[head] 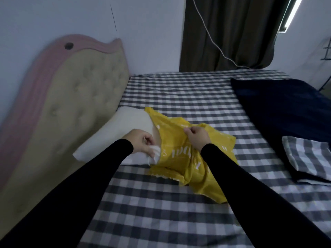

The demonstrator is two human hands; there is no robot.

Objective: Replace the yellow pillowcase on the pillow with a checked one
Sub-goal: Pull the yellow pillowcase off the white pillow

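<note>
A bed [179, 97] covered by a grey-and-white checked sheet filled most of the view, with a padded headboard [71, 97] leaning along its left side and dark curtains [229, 33] hung behind it. A dark blue blanket [286, 111] was spread to the right of both hands, well apart from them, its far edge cut off by the frame. The white pillow [125, 127] lay beside the headboard, its long axis running from the near left to the far right; one end was bared and pointed away from the hands, while the other end was hidden inside the yellow pillowcase [186, 158]. The pillowcase was bunched and crumpled beneath and between the two grips, its open mouth turned towards the bared pillow; white lettering on it was too creased to be read. A folded checked pillowcase [309, 154] was seen near the right edge, resting partly on the blanket and cut off by the frame. The left hand [141, 144] was curled onto the white pillow fabric just at the pillowcase mouth, pinching it. The right hand [197, 138] was closed on a fold of the yellow cloth, pinched between thumb and fingers. Both forearms were covered by black sleeves [250, 185].
</note>
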